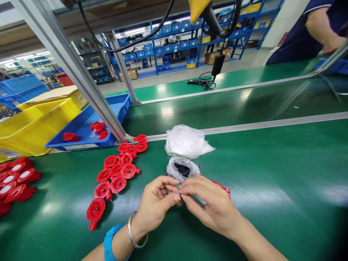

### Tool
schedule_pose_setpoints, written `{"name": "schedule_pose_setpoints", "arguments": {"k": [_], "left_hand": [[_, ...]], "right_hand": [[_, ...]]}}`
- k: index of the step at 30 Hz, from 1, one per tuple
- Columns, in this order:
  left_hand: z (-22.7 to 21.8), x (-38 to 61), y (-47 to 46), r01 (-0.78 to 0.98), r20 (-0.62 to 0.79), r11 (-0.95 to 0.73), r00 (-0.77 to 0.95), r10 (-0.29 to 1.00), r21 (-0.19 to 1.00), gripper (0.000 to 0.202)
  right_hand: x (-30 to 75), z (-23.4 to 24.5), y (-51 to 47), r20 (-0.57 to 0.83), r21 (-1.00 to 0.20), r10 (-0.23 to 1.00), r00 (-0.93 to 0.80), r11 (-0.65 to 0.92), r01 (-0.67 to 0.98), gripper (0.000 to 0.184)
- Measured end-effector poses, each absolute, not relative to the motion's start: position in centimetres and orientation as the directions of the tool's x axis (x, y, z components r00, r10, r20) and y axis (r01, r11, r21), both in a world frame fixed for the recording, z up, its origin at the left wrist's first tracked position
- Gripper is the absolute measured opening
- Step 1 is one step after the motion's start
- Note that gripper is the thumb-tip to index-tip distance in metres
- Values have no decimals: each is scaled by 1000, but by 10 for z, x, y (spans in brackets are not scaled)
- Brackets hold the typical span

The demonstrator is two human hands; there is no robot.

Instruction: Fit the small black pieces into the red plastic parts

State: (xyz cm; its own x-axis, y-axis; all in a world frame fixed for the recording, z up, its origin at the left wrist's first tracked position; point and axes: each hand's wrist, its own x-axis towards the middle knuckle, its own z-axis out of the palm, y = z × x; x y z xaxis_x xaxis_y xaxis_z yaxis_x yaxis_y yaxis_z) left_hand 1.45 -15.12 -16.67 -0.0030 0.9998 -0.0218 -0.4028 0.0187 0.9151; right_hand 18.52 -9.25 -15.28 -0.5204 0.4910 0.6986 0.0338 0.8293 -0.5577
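My left hand (160,197) and my right hand (208,199) meet fingertip to fingertip above the green bench. Both are closed in a pinch, and whatever lies between the fingers is too small to name. Just beyond them sits an open clear plastic bag (174,167) with small black parts (182,169) inside. Behind it lies a larger bag of white parts (186,141). A red part (223,187) is mostly hidden behind my right hand. To the left, several red round housings (118,184) with short spouts lie in loose rows.
More red housings with white discs (16,179) stand at far left. A blue tray (81,139) holds several red parts beside a yellow bin (35,123). A metal post (73,69) rises by the tray. A black corded tool (197,82) lies across the bench; a person's arm (323,29) is at upper right.
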Motion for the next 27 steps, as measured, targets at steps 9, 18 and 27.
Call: {"name": "schedule_pose_setpoints", "arguments": {"k": [9, 18, 27], "left_hand": [[-163, 16, -152, -432, -39, 37, 4, 999, 901, 25], [-161, 19, -153, -433, -52, 35, -29, 998, 901, 28], [-162, 22, -156, -403, -70, 31, -83, 994, 915, 34]], "right_hand": [[182, -155, -94, 750, -511, 473, -462, 858, 49, 21], [184, -156, -95, 760, -506, 445, -473, 862, -2, 31], [184, -154, -95, 754, -513, 441, -488, 858, -16, 24]]}}
